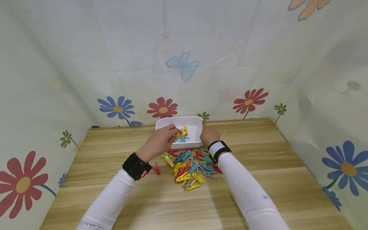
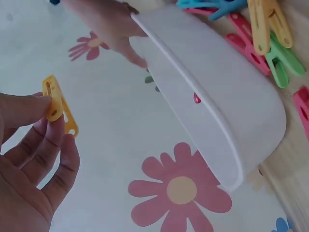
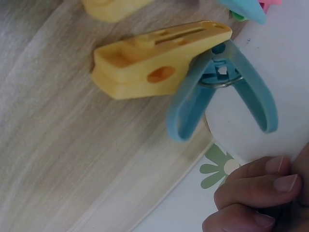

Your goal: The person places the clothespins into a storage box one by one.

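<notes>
My left hand (image 1: 161,141) is over the left side of a white plastic tub (image 1: 187,145). Its thumb and fingers pinch a yellow clothespin (image 2: 54,99), seen clearly in the left wrist view. Inside the tub lie several blue clothespins (image 1: 184,139) and a yellow one (image 1: 185,129). At the tub's right end, my right hand (image 1: 210,132) grips the rim, thumb up along the wall. The right wrist view shows the curled fingers (image 3: 258,186) of that hand at the lower right; what they press against is partly hidden there.
In front of the tub spreads a loose pile of clothespins (image 1: 187,174) in red, yellow, blue, green and grey. A red clothespin (image 1: 156,168) lies apart at the left, by the left wrist. Behind the wooden table (image 1: 244,137) hangs a flowered curtain (image 1: 132,80).
</notes>
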`<state>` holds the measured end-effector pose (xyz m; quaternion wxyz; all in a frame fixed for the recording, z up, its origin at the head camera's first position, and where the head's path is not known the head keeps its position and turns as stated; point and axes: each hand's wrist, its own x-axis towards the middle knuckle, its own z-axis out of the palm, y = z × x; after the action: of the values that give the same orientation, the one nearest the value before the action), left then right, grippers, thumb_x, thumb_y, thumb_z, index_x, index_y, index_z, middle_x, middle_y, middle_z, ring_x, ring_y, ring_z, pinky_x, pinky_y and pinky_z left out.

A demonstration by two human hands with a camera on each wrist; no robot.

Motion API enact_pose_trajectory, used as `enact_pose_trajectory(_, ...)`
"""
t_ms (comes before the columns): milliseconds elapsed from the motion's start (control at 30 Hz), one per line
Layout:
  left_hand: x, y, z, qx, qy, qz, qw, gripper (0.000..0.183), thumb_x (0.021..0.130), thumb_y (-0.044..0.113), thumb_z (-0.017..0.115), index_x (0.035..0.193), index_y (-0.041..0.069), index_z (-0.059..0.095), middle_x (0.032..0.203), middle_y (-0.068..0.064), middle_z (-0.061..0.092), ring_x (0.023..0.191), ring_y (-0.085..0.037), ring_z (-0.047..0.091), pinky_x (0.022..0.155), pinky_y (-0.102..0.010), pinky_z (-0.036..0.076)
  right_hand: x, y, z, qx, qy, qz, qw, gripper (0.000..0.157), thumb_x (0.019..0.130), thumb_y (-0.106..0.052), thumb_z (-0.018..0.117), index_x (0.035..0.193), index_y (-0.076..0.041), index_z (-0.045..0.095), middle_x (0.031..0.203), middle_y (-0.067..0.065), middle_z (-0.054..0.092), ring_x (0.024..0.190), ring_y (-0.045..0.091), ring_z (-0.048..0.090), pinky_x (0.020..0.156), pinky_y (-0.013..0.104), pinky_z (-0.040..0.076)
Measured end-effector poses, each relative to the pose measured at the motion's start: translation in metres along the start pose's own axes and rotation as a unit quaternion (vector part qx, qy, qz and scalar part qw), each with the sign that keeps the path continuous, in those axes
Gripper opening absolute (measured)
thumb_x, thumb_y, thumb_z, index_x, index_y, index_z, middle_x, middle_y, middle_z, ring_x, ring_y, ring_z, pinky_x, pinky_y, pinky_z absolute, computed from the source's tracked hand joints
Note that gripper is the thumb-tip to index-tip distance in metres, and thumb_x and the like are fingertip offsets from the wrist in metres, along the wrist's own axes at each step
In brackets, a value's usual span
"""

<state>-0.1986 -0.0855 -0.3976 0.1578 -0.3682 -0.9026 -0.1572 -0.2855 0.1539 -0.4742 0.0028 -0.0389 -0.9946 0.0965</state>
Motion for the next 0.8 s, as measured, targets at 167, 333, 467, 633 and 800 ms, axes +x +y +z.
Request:
enact_pose_trajectory(167, 0.022, -0.010, 0.009, -0.015, 0.019, -0.014, 0.9996, 0.022, 0.095, 0.013, 0.064, 0.116, 0.011, 0.070, 0.100, -0.003, 0.066, 0.083, -0.015, 0.061, 0.076, -0.027, 0.054, -0.001, 0.001, -0.003, 0.001, 0.004, 0.002, 1.000, 0.072, 0.090, -0.018, 0.060, 0.156, -0.016, 0.029, 0.066, 0.010, 0.060, 0.056, 0.023, 0.054, 0.048, 0.036, 0.042)
enact_pose_trajectory(333, 0.032, -0.023, 0.026, -0.041, 0.019, -0.063, 0.9970, 0.022, 0.095, 0.011, 0.064, 0.116, 0.010, 0.070, 0.103, -0.004, 0.067, 0.087, -0.018, 0.063, 0.078, -0.031, 0.055, -0.003, 0.001, -0.002, 0.003, 0.011, -0.009, 1.000, 0.072, 0.088, -0.018, 0.063, 0.154, -0.014, 0.033, 0.067, 0.011, 0.060, 0.056, 0.023, 0.056, 0.046, 0.037, 0.044)
enact_pose_trajectory(467, 0.037, -0.034, 0.042, -0.060, -0.001, -0.106, 0.9926, 0.022, 0.095, 0.011, 0.063, 0.116, 0.011, 0.069, 0.107, -0.005, 0.067, 0.093, -0.020, 0.063, 0.086, -0.034, 0.055, -0.004, 0.001, -0.001, 0.003, 0.013, -0.009, 1.000, 0.072, 0.088, -0.019, 0.064, 0.153, -0.013, 0.035, 0.064, 0.009, 0.059, 0.055, 0.022, 0.055, 0.045, 0.036, 0.043)
enact_pose_trajectory(633, 0.039, -0.046, 0.059, -0.073, -0.030, -0.155, 0.9847, 0.025, 0.096, 0.013, 0.061, 0.120, 0.011, 0.068, 0.109, -0.007, 0.065, 0.097, -0.022, 0.060, 0.090, -0.037, 0.053, -0.002, 0.002, -0.001, 0.007, 0.013, -0.005, 1.000, 0.073, 0.088, -0.018, 0.064, 0.154, -0.014, 0.034, 0.063, 0.009, 0.059, 0.054, 0.022, 0.054, 0.044, 0.035, 0.042)
enact_pose_trajectory(800, 0.033, -0.053, 0.067, -0.049, -0.057, -0.158, 0.9846, 0.047, 0.095, 0.027, 0.064, 0.138, 0.011, 0.056, 0.142, -0.014, 0.053, 0.134, -0.032, 0.046, 0.111, -0.050, 0.038, 0.000, 0.004, -0.001, 0.010, 0.004, -0.002, 1.000, 0.073, 0.089, -0.018, 0.062, 0.155, -0.015, 0.031, 0.065, 0.009, 0.059, 0.055, 0.022, 0.055, 0.045, 0.035, 0.042)
